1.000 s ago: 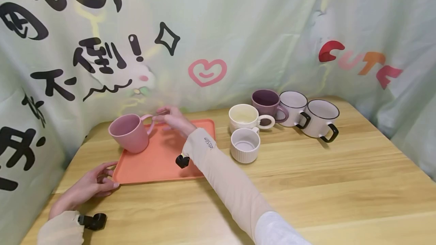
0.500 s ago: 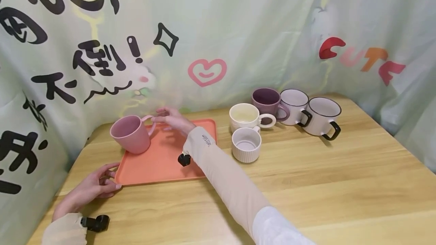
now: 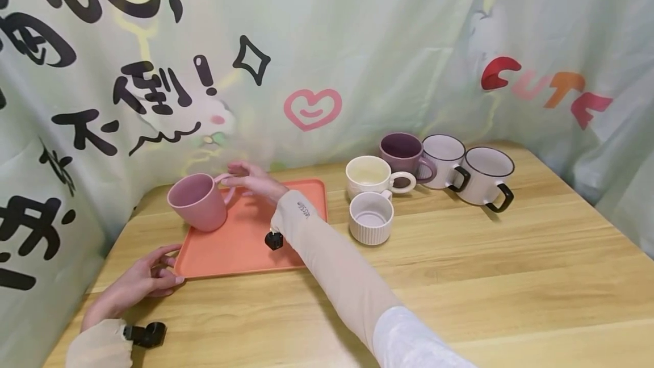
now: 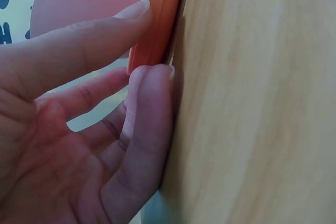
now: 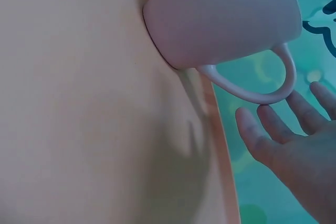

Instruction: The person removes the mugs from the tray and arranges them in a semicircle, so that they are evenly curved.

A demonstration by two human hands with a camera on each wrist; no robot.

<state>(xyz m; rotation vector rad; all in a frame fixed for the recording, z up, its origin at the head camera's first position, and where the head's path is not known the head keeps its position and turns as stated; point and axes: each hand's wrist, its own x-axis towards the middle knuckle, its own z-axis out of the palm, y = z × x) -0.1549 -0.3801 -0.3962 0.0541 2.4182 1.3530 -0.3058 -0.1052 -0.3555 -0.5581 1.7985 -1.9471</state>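
Note:
A pink mug [image 3: 200, 203] stands upright on the back left part of an orange tray [image 3: 255, 243], its handle [image 5: 252, 96] turned toward my right hand [image 3: 255, 180]. In the right wrist view, that hand's extended fingertips touch or nearly touch the outside of the handle without curling round it. My left hand [image 3: 140, 280] is at the tray's near left corner. Seen from the left wrist, its thumb [image 4: 113, 27] presses on the orange rim, and the other fingers bend in beside the corner, low against the table.
Several mugs cluster right of the tray: a ribbed light cup [image 3: 371, 226], a cream mug [image 3: 365, 183], a purple mug [image 3: 401, 158], and white ones with black handles [image 3: 480, 183]. A printed curtain [image 3: 357, 44] hangs behind the wooden table [image 3: 460, 288].
My right hand has shifted slightly left against the mug's handle. The mug and the tray stay put, and my left hand keeps its place at the corner.

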